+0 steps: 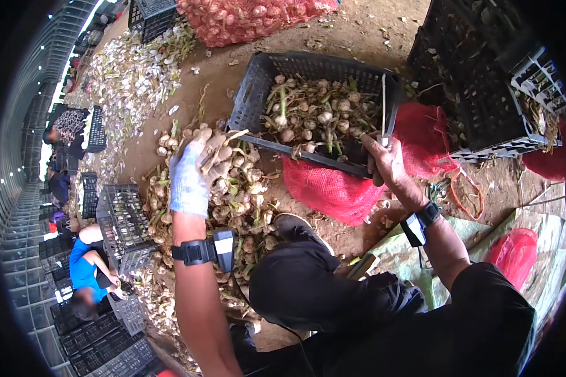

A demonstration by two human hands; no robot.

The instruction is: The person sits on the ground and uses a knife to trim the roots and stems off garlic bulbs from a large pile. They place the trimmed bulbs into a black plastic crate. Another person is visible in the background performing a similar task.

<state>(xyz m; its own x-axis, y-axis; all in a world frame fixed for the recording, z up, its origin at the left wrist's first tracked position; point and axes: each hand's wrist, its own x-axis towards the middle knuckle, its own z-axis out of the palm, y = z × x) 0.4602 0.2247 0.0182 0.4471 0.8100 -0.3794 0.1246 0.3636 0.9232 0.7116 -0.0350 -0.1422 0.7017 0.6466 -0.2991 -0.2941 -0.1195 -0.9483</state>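
My left hand (195,169), in a pale, soiled work glove, has its fingers curled around a dry garlic stalk (238,135). Whether a bulb hangs from that stalk is hidden by the fingers. Under and beside this hand spreads a heap of garlic bulbs with stalks (245,188). My bare right hand (386,158) grips the pale handle of a thin-bladed tool (383,103), likely a knife, pointing away from me. That hand is by the near right corner of a black plastic crate (306,158), which holds trimmed garlic bulbs (325,118).
Red mesh sacks (332,188) lie under and beside the crate. Stacked black crates (481,94) rise at the right. A full mesh sack of garlic (254,19) lies beyond. Garlic scraps (132,80) cover the ground at far left. A person in blue (87,264) sits at left, among crates.
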